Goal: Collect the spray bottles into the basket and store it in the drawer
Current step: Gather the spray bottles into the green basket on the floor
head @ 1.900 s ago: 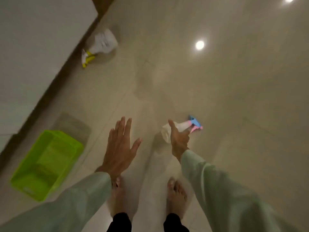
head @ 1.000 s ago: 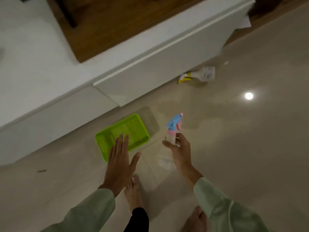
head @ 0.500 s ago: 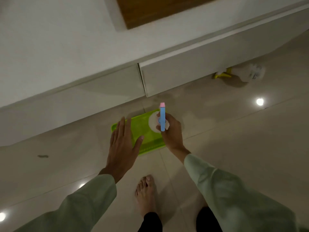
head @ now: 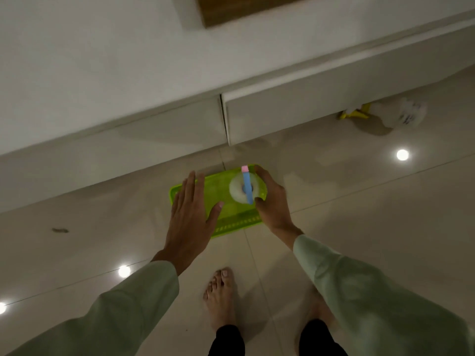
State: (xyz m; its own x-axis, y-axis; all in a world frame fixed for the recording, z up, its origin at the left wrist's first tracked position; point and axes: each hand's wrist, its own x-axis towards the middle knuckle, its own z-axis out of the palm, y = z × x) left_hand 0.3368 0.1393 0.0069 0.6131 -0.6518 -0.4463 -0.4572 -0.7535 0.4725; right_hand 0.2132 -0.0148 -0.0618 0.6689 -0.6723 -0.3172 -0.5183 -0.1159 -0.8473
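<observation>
A lime-green plastic basket (head: pixel 226 201) is set on the glossy tiled floor (head: pixel 372 227), just in front of the white cabinet (head: pixel 102 73) and below the seam between two drawer fronts (head: pixel 295 111). A spray bottle with a blue and pink trigger head (head: pixel 246 187) is seen from directly above, upright, over the right half of the basket; its whitish round body shows around the head. It is flanked by the right hand (head: pixel 273 206), whose fingers (head: pixel 259 170) are curled around the far side of the bottle while the thumb lies at the near side. Whether the bottle is pressed by the fingers or merely enclosed cannot be told, since the contact is hidden and slightly blurred; it also cannot be told whether the bottle's base is touching the basket bottom.

The left hand (head: pixel 189 214) is held flat and spread over the left part of the basket, palm down, with nothing in it; its thumb points toward the bottle.

A second spray bottle, with a yellow trigger and a clear labelled body (head: pixel 395 115), is lying on its side on the floor at the foot of the cabinet, well apart from the basket toward the floor's right edge of view. Pale green sleeves (head: pixel 359 291) cover both forearms, and one bare foot (head: pixel 221 294) is planted on the floor near the basket's near edge. Round ceiling-light reflections (head: pixel 402 154) are seen on the tiles.
</observation>
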